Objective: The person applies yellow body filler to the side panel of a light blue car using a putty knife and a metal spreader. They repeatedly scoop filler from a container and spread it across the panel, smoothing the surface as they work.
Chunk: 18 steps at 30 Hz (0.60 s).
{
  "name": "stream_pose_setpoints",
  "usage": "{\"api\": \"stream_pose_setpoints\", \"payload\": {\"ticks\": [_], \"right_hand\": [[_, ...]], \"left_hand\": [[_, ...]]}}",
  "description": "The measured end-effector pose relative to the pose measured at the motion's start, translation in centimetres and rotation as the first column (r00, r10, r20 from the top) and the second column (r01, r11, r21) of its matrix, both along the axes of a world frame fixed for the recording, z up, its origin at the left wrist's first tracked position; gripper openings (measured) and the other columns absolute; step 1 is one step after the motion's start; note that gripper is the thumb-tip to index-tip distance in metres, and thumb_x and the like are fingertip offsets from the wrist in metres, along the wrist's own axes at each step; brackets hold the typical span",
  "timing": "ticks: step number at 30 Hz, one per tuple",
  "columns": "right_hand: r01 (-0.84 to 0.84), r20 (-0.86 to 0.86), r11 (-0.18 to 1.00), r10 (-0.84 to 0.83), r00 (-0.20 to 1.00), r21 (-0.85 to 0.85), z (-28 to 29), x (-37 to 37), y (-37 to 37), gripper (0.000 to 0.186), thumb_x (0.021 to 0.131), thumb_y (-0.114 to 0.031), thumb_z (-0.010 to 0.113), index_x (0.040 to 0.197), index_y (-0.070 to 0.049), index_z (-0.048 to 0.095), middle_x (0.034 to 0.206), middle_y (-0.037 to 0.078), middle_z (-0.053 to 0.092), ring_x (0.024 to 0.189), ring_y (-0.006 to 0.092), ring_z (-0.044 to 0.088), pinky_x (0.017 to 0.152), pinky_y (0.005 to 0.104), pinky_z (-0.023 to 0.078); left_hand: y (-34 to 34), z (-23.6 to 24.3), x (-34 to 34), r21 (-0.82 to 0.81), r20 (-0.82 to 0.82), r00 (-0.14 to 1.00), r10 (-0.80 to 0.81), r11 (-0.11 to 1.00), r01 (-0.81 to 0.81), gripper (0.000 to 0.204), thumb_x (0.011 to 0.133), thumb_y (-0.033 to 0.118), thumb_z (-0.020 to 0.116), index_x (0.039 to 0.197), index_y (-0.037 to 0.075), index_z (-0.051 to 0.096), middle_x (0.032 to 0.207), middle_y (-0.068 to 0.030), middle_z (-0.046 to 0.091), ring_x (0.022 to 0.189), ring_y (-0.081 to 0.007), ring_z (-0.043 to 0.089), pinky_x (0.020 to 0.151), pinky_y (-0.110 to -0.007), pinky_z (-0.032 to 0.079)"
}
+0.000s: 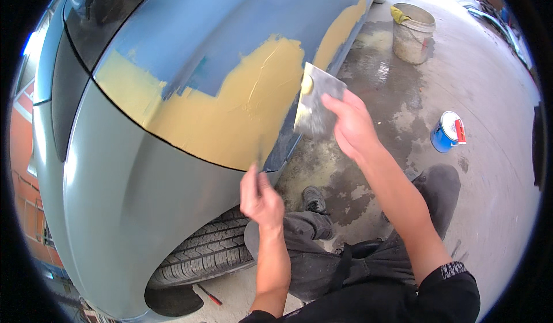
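Note:
Yellow body filler point(230, 112) coats the lower part of the blue-grey car door point(201, 29), with ridges and ragged upper edges. My left hand point(262, 201) is closed on a thin spreader point(260, 152), seen nearly edge-on and blurred, close to the door's lower front corner. In my right hand point(354, 121) is a flat metal plate point(318, 100), tilted beside the door. A dab of yellow filler point(307, 84) sticks to its left edge. My right thumb lies on the plate's face; the other fingers are mostly hidden behind it.
A grey fender point(127, 179) and a tyre point(201, 254) are at the left. A dirty bucket point(412, 38) with a yellow cloth stands at the far right. Nearer is a blue can point(445, 133) with a red tube point(460, 131). A red-handled tool point(209, 295) lies by the tyre.

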State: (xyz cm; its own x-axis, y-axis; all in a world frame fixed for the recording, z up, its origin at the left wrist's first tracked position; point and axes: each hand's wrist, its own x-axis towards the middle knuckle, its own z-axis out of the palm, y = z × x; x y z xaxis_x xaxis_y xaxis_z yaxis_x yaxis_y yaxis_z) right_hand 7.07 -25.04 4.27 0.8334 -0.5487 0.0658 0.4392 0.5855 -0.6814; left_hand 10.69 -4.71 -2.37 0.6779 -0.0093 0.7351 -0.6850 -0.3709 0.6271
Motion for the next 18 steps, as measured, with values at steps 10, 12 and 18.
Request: {"api": "stream_pose_setpoints", "payload": {"ticks": [10, 12, 18], "right_hand": [[0.270, -0.226, 0.869, -0.386, 0.894, -0.415, 0.6, 12.5, -3.8, 0.031, 0.095, -0.013, 0.047, 0.123, -0.004, 0.058, 0.105, 0.005, 0.063, 0.094, 0.0127, 0.055, 0.083, 0.0288, 0.043], [0.258, -0.188, 0.860, -0.369, 0.910, -0.440, 1.1, 12.3, -2.5, 0.035, 0.095, -0.013, 0.048, 0.128, -0.004, 0.056, 0.107, 0.006, 0.061, 0.095, 0.0137, 0.055, 0.083, 0.0290, 0.043], [0.488, 0.147, 0.453, -0.603, 0.784, -0.746, 2.0, 12.1, 5.7, 0.043, 0.087, -0.009, 0.058, 0.130, -0.002, 0.054, 0.110, 0.015, 0.052, 0.098, 0.0263, 0.054, 0.086, 0.0343, 0.044]], "left_hand": [[0.4, 0.2, 0.0, -0.365, -0.022, 1.000, -0.019, 0.931, 0.010, 0.022, 0.092, -0.002, 0.056, 0.112, -0.010, 0.059, 0.102, -0.0133, 0.065, 0.085, -0.0167, 0.063, 0.075, -0.027, 0.051], [0.5, 0.4, -0.1, -0.405, -0.015, 0.999, -0.028, 0.914, 0.019, 0.022, 0.092, -0.001, 0.056, 0.112, -0.011, 0.059, 0.103, -0.0143, 0.065, 0.087, -0.0174, 0.063, 0.077, -0.028, 0.051], [1.1, 0.2, -0.3, -0.505, 0.067, 0.994, 0.081, 0.862, -0.037, 0.023, 0.092, 0.004, 0.059, 0.109, -0.012, 0.058, 0.103, -0.0162, 0.065, 0.088, -0.0196, 0.060, 0.080, -0.030, 0.050]]}}
